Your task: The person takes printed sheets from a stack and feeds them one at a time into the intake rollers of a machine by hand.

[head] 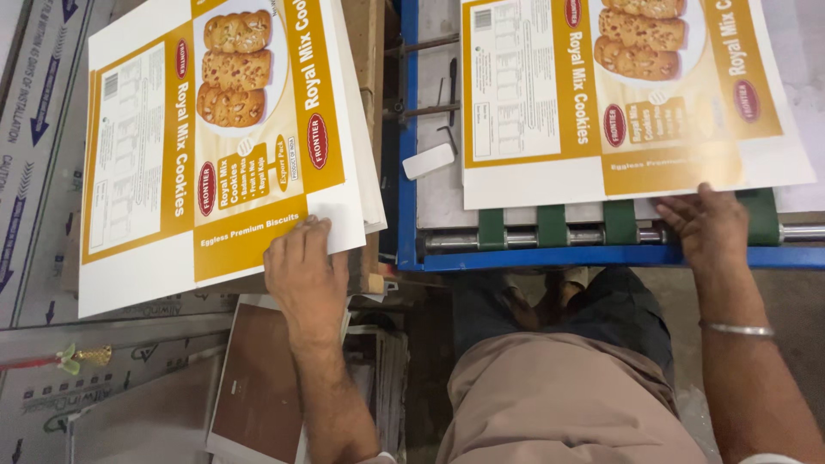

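My left hand point(305, 271) rests flat on the near edge of a stack of printed carton sheets point(206, 146), yellow and white with pictures of cookies. My right hand point(709, 225) lies on the near edge of another printed carton sheet point(627, 94) that sits on a blue-framed machine table point(601, 258). The fingers of the right hand touch the sheet's yellow border beside green belts point(552, 225) on a metal roller. A thin bangle point(737, 329) circles my right wrist.
A small white block point(428, 161) and metal hex keys point(449, 107) lie on the machine's grey plate. Flat grey boards point(34, 129) with arrows cover the floor at left. A brown-covered book point(258, 387) lies below the stack. My legs show under the machine's edge.
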